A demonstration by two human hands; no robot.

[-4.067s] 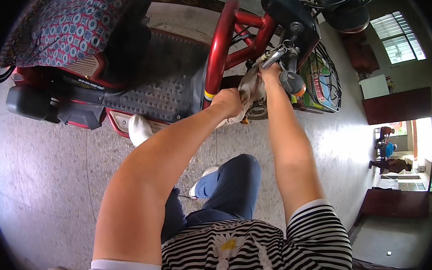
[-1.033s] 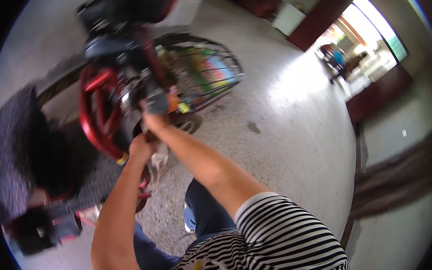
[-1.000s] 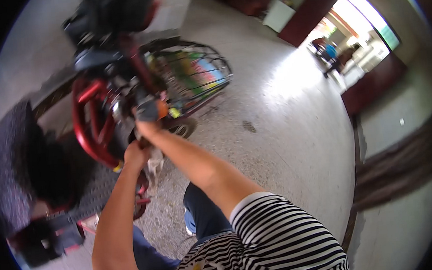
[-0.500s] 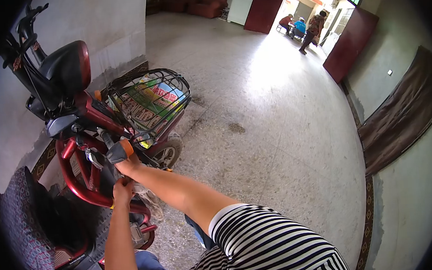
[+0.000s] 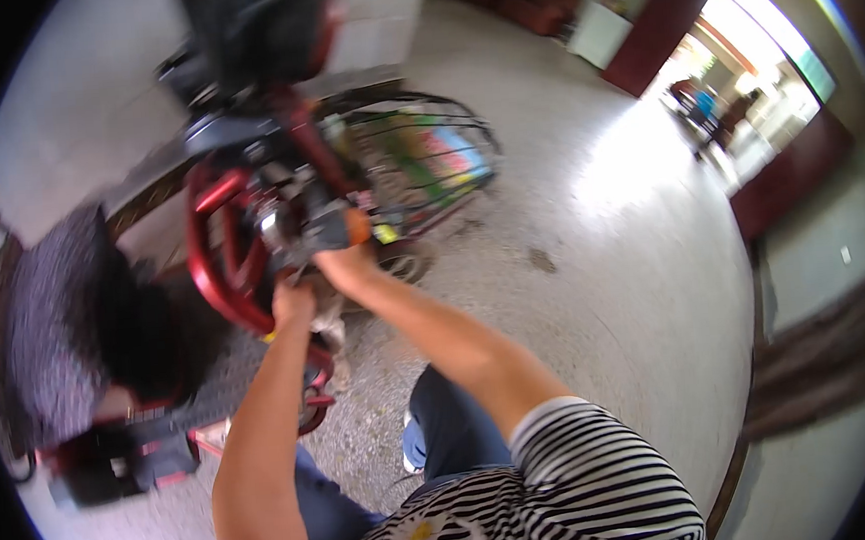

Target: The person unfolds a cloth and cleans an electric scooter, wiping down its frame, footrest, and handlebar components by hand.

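Gripping a rag (image 5: 330, 327) — 2 hands (image 5: 292, 302) beside handlebar (image 5: 325, 232).

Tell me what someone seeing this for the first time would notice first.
The red scooter at upper left stands out first, blurred by motion, with a wire front basket holding colourful things. Both bare arms reach up to it from the striped shirt at the bottom: the right hand sits just below the orange-tipped handlebar grip, and the left hand is against the red frame, with a pale cloth hanging beside it. Bright daylight pours through the doorway at upper right.
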